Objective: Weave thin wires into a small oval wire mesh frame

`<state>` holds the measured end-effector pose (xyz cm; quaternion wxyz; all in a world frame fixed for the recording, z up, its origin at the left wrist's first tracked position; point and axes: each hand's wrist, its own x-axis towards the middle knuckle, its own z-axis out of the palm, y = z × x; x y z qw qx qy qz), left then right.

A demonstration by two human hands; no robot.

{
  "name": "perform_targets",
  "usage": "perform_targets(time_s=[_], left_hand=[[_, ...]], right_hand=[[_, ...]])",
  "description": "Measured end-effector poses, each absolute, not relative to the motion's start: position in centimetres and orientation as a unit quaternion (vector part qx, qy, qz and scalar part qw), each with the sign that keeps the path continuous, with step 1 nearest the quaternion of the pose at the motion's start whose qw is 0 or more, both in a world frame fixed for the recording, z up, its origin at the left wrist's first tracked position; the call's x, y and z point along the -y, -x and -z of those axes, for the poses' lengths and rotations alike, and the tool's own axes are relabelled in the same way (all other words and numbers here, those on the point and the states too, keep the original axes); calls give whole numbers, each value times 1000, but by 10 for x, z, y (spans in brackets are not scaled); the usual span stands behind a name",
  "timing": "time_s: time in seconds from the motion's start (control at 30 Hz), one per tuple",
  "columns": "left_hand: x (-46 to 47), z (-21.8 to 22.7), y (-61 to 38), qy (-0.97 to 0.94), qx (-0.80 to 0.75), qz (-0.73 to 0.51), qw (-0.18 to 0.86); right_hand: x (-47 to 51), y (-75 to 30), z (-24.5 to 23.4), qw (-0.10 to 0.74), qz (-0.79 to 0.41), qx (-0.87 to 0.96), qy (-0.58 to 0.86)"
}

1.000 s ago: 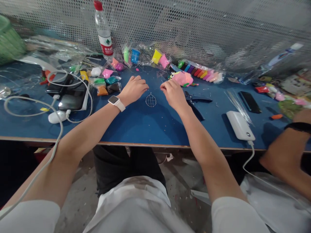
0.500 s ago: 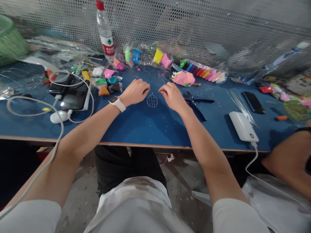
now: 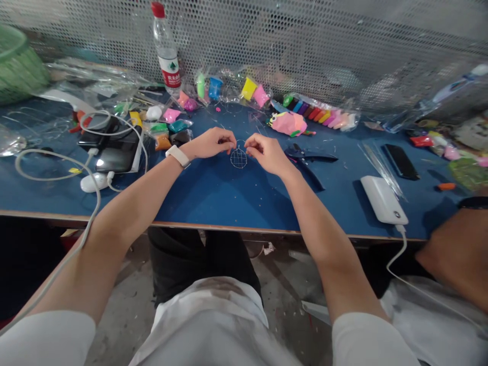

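The person's 2 hands are apart, the left hand (image 3: pixel 215 143) and the right hand (image 3: pixel 270 153) facing each other over the blue, flat tabletop (image 3: pixel 213 203). Each has thumb and fingers drawn together in a pinch; whether either is closed on a wire end cannot be told, though a faint, thin arc seems to show between them.

Wire this fine probably answers best to light pressure from the fingertips of both hands, with the wrists low and steady; a hard tug could skew the crossed strands.

The small, teardrop-shaped grid of thin silvery wire (image 3: pixel 239 158) lies between the 2 hands, its narrow top near both sets of fingertips and its rounded body toward the person. Contact at that top is too fine to make out. The dark blue-handled metal pliers (image 3: pixel 305 158) lie just beyond the right hand, near its wrist.
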<state>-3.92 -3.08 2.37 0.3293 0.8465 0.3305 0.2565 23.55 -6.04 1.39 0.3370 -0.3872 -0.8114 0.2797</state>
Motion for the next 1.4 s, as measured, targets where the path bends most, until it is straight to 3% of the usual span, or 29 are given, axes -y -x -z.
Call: perform_targets(time_s=[0.3,0.9,1.4], left_hand=[[26,-17,32,-867,-368,-212,260],[22,-23,37,-891,-335,-210,222],[49,-29,23,-867,-422,-207,166]], right_hand=[[54,-230,-11,360,-245,804,404],[53,-228,-17,349,-254,794,428],[61,-222,-9,373,-357,737,436]])
